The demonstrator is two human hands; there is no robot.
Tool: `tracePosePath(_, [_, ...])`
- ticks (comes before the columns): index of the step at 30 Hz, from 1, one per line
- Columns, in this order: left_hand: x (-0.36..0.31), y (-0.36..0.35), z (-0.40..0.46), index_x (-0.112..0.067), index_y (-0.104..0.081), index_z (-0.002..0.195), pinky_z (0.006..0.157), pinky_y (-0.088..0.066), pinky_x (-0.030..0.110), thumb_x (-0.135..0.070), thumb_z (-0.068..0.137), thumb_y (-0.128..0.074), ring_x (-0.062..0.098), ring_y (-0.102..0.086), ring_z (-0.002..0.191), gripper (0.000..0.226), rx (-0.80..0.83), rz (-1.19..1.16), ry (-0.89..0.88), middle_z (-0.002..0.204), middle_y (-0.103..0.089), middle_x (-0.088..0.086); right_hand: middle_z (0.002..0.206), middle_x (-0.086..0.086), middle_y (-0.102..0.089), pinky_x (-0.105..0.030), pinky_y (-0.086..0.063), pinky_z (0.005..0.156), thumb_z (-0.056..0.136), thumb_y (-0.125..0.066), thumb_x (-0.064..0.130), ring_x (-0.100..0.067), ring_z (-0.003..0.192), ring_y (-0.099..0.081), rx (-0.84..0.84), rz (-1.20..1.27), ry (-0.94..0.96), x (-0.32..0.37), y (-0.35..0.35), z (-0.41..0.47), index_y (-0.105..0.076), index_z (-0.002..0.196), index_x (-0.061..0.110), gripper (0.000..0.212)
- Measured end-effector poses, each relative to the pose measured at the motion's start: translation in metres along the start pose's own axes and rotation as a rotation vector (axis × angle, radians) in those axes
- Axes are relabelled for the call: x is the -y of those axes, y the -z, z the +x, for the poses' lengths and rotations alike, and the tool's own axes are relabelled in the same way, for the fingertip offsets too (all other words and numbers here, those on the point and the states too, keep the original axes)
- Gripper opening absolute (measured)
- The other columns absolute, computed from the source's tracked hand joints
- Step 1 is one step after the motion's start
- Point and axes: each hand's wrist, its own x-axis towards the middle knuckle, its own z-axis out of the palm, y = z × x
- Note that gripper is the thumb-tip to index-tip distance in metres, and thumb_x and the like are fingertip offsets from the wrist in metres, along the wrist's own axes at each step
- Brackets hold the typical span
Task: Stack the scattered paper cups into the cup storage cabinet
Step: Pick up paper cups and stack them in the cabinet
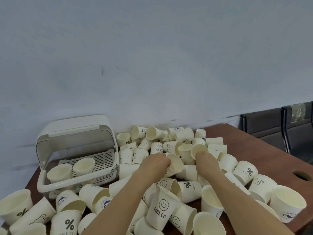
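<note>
Paper cups heaped across tabletop; two upright in open cabinet. My left hand fingers grasping one cup; right hand fingers curled on another cup.

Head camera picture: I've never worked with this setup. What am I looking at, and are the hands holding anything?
No machine here: one camera on a person's head looks down at their bare hands. Cream printed paper cups lie scattered over the brown wooden table. At left stands the white plastic cup storage cabinet, lid raised, two upright cups inside. The left hand grips a tilted cup; the right hand grips another cup.
</note>
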Motion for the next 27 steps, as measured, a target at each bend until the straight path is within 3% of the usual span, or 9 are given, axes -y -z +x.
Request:
tracePosePath(7, [0.009, 0.015, -0.021, -0.019, -0.062, 0.110, 0.069, -0.044, 0.033, -0.021, 0.098, -0.040, 0.021, -0.055, 0.092, 0.025, -0.091, -0.077, 0.088, 0.101, -0.057, 0.001, 0.090, -0.003, -0.065, -0.028, -0.039, 0.060, 0.084, -0.049, -0.003, -0.023, 0.083, -0.064, -0.143, -0.023, -0.049, 0.018, 0.027, -0.009, -0.051, 0.080, 0.016, 0.020])
tracePosePath(11, [0.017, 0.028, -0.037, -0.020, -0.063, 0.107, 0.075, -0.046, 0.034, -0.026, 0.097, -0.039, 0.020, -0.055, 0.095, 0.026, -0.117, -0.140, 0.176, 0.102, -0.058, 0.000, 0.089, -0.003, -0.065, -0.029, -0.039, 0.060, 0.085, -0.048, -0.001, -0.023, 0.080, -0.063, -0.226, 0.003, -0.019, 0.034, 0.045, -0.015, -0.048, 0.079, 0.016, 0.018])
tracePosePath(18, [0.050, 0.043, -0.075, -0.021, -0.063, 0.099, 0.073, -0.047, 0.034, -0.030, 0.097, -0.038, 0.018, -0.056, 0.087, 0.026, -0.203, -0.168, 0.326, 0.092, -0.058, -0.003, 0.090, -0.007, -0.064, -0.030, -0.036, 0.060, 0.087, -0.042, 0.005, -0.028, 0.084, -0.064, -0.288, 0.062, 0.140, 0.079, 0.067, -0.032, -0.060, 0.090, 0.010, 0.020])
tracePosePath(23, [0.077, 0.053, -0.106, -0.022, -0.063, 0.100, 0.069, -0.046, 0.033, -0.029, 0.096, -0.040, 0.019, -0.059, 0.088, 0.025, -0.240, -0.145, 0.407, 0.095, -0.061, -0.002, 0.070, 0.001, -0.045, -0.030, -0.035, 0.060, 0.088, -0.041, 0.006, -0.024, 0.073, -0.053, -0.306, 0.108, 0.231, 0.120, 0.075, -0.044, -0.055, 0.082, 0.012, 0.016])
tracePosePath(27, [0.099, 0.063, -0.132, -0.021, -0.062, 0.103, 0.068, -0.040, 0.032, -0.029, 0.097, -0.039, 0.022, -0.059, 0.092, 0.025, -0.258, -0.138, 0.468, 0.098, -0.061, -0.001, 0.078, -0.005, -0.058, -0.030, -0.037, 0.058, 0.086, -0.044, 0.008, -0.028, 0.076, -0.060, -0.288, 0.152, 0.323, 0.156, 0.079, -0.051, -0.059, 0.083, 0.011, 0.015])
